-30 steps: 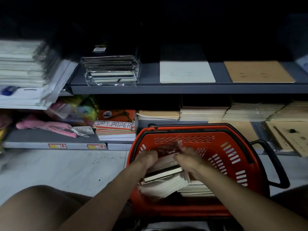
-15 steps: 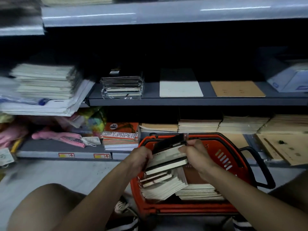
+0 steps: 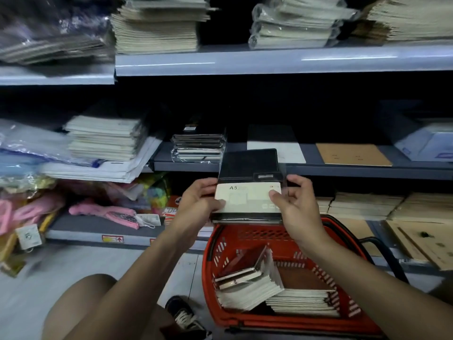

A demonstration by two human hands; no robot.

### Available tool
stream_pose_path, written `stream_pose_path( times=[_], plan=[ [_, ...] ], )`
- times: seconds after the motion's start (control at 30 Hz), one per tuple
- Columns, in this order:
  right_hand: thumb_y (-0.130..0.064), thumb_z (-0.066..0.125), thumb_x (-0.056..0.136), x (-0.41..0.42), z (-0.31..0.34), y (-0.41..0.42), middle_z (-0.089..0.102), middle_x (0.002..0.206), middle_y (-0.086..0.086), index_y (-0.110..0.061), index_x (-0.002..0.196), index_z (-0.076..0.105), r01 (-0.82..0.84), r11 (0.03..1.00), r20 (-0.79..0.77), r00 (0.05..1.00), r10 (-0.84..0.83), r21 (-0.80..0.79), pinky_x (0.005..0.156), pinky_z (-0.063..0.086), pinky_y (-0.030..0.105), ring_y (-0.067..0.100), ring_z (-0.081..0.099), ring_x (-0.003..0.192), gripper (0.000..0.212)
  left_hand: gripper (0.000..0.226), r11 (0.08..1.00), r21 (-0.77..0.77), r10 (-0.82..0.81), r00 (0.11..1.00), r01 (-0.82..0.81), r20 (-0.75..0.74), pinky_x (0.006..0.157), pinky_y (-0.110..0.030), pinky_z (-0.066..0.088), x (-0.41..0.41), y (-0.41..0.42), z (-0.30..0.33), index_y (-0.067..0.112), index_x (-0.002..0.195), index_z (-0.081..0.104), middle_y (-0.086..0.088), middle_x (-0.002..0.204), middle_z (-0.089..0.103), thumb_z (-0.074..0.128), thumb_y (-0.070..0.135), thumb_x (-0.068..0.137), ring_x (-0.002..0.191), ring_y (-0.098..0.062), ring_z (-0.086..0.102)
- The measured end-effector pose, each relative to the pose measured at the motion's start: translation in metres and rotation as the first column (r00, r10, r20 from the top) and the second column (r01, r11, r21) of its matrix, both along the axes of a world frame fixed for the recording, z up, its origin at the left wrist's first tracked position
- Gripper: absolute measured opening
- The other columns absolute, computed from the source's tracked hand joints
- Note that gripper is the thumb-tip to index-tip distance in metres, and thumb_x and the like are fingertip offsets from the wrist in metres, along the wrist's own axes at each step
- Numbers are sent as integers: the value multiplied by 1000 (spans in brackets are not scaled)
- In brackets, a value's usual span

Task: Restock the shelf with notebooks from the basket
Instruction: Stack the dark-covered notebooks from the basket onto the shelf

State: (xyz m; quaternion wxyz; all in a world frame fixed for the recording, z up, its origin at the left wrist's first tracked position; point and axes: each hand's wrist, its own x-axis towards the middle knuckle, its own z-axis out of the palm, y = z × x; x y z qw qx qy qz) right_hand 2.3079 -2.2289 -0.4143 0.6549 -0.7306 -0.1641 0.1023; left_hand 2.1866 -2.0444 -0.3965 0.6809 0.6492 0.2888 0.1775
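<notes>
Black wrapped notebooks (image 3: 247, 187) — a small stack with a white "A5" label band — sat at frame centre, held up above the red basket (image 3: 282, 241) and in front of the middle shelf (image 3: 343, 171). Left hand (image 3: 196, 202) gripped the stack's left edge, thumb on top of the label. Right hand (image 3: 296, 204) gripped the right edge, fingers curled round the side and thumb on the label. Stack was level, clear of both basket and shelf.

Basket sat on the floor at lower centre, with more notebooks in it — a fanned pale pile (image 3: 247, 288) leaning at left, a flat pile (image 3: 304, 303) at right.

On the middle shelf just behind the held stack: a wrapped bundle of dark notebooks (image 3: 198, 148) at centre left, a white pad (image 3: 277, 150) to its right, a brown pad (image 3: 353, 154) further right. Upper shelf (image 3: 269, 61) carried tall paper stacks. Pink item (image 3: 105, 213) lay on the lower shelf at left. Image was motion-blurred at the left edge.
</notes>
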Motion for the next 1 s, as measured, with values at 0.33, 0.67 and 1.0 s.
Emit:
stream_pose_path(
  times=[0.33, 0.67, 1.0],
  plan=[
    [-31, 74, 95, 38, 49, 78, 65, 123, -9, -29, 137, 57, -32, 999, 237, 971, 25, 23, 88, 53, 25, 6, 65, 99, 45, 41, 985, 93, 126, 969, -149, 214, 92, -36, 60, 31, 71, 50, 14, 122, 65, -2, 112, 77, 81, 4, 85, 104, -16, 75],
    [-48, 60, 101, 75, 74, 175, 56, 118, -13, -23, 158, 39, -94, 965, 465, 862, 202, -244, 110, 40, 31, 18, 46, 130, 66, 28, 953, 219, 137, 943, -209, 302, 96, -24, 55, 79, 171, 69, 9, 120, 69, -3, 112, 76, 74, 9, 93, 106, -12, 71],
    [-61, 51, 101, 110, 41, 223, 49, 85, -10, -16, 129, 53, 17, 827, 542, 763, 353, -563, 82, 52, 47, 26, 40, 115, 53, 20, 948, 255, 138, 968, -190, 210, 83, -27, 59, 116, 223, 33, 5, 120, 67, 0, 94, 75, 60, 7, 101, 84, -7, 71]
  ],
)
